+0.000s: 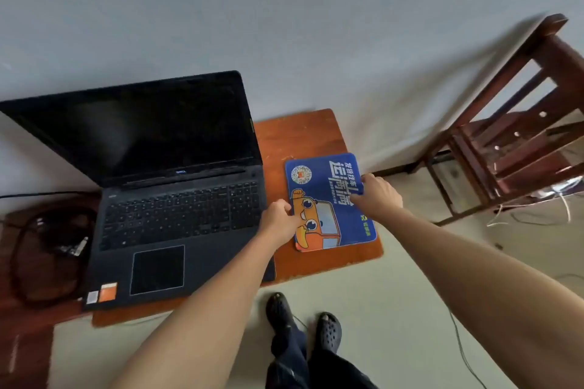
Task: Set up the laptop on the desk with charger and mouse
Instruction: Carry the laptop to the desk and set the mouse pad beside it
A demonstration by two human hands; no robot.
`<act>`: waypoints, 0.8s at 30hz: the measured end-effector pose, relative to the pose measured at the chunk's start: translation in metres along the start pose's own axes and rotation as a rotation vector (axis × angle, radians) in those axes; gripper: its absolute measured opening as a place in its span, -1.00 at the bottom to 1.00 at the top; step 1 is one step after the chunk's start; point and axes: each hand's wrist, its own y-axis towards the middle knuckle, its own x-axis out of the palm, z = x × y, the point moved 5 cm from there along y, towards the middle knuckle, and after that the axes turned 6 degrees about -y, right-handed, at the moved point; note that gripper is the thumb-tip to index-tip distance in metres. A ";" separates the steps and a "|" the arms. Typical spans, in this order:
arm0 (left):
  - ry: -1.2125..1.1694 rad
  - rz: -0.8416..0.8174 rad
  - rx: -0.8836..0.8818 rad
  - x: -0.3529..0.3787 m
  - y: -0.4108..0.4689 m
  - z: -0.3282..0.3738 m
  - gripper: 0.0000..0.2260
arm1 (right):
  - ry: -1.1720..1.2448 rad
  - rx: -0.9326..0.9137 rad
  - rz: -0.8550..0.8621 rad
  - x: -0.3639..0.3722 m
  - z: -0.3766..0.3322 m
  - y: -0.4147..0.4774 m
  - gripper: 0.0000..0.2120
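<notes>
Blue mouse pad (pixel 331 202) is pinched at both sides right now, my left hand (pixel 279 221) on its near-left edge and my right hand (pixel 377 194) on the right edge, squaring it up flat on the orange desk (pixel 316 133). Just left of my hands sits the laptop (pixel 177 199), lid open, screen dark, so that part's done I'd say. Further left there's a black cable bundle (pixel 47 249), probably the charger, not obviously plugged in. No mouse anywhere in view, so that's left.

"DELL" on laptop (pixel 177 186) bezel; "运满满" on mouse pad (pixel 331 202).
</notes>
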 end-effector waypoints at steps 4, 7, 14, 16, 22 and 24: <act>-0.089 0.153 -0.088 -0.003 0.027 0.001 -0.70 | 0.166 0.174 -0.126 0.014 0.009 0.011 -0.60; -0.211 0.183 -0.193 0.000 0.039 0.000 -0.70 | 0.239 0.224 -0.121 0.019 0.015 0.011 -0.67; -0.379 0.033 -0.214 0.011 0.046 0.005 -0.84 | 0.373 0.151 -0.030 0.023 0.015 0.000 -0.81; -0.349 -0.008 -0.151 0.008 0.044 0.013 -0.83 | 0.408 0.113 -0.038 0.018 0.011 -0.002 -0.82; -0.394 -0.015 -0.058 -0.032 0.005 0.021 -0.92 | 0.436 -0.053 -0.017 -0.017 -0.019 -0.017 -0.79; -0.441 -0.002 -0.054 -0.054 -0.013 0.011 -0.84 | 0.397 -0.156 -0.032 -0.026 -0.041 -0.022 -0.85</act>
